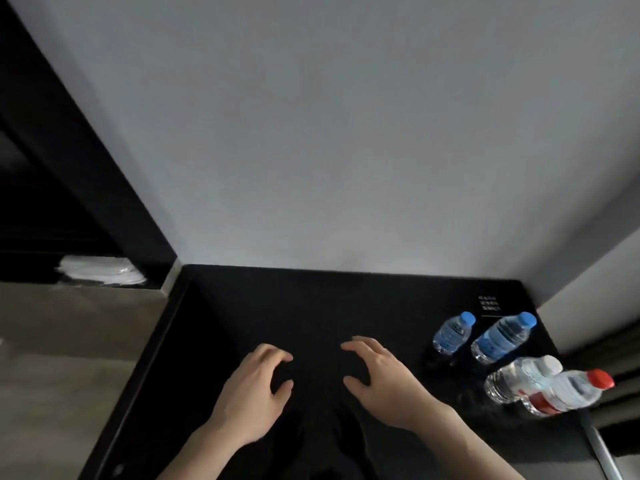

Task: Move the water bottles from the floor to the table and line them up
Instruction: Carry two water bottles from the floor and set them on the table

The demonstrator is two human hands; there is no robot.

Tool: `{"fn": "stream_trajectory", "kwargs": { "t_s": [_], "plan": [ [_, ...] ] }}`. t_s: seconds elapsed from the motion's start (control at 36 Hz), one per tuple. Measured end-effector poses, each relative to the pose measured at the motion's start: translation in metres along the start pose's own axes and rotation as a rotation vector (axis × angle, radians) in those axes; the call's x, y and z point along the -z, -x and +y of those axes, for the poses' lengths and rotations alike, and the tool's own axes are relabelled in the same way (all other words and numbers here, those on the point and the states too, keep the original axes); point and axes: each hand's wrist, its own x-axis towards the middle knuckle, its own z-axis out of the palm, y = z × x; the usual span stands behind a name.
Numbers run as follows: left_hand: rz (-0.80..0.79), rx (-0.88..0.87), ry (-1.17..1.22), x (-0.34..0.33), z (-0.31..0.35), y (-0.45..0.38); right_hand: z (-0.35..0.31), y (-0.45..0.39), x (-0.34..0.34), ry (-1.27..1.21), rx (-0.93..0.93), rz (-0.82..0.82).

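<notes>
Several clear water bottles stand on the right part of a black table (pixel 294 306). Two have blue caps: one (pixel 452 332) to the left and one (pixel 502 337) beside it. Nearer me stand a white-capped bottle (pixel 519 377) and a red-capped bottle (pixel 571 393) with a red label, close together. My left hand (pixel 256 386) and my right hand (pixel 377 372) hover over the table's middle, palms facing each other. Their fingers are loosely curved and hold nothing. Both hands are well left of the bottles.
A grey wall rises behind the table. A small black sign (pixel 490 303) with white text stands at the back right. A dark shelf unit on the left holds folded white items (pixel 104 270). Brown floor (pixel 69 341) lies left of the table.
</notes>
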Motion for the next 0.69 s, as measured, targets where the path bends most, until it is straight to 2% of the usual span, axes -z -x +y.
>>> {"fn": "stream_trajectory", "kwargs": {
  "t_s": [0.28, 0.42, 0.69],
  "plan": [
    [0.169, 0.324, 0.007, 0.031, -0.079, 0.058, -0.06, -0.065, -0.035, 0.083, 0.195, -0.211],
    [0.195, 0.458, -0.02, 0.044, -0.117, 0.093, -0.102, -0.09, -0.062, 0.129, 0.307, -0.334],
    [0.332, 0.679, 0.003, 0.085, -0.191, 0.165, -0.216, -0.133, -0.113, 0.227, 0.552, -0.411]
  ]
}}
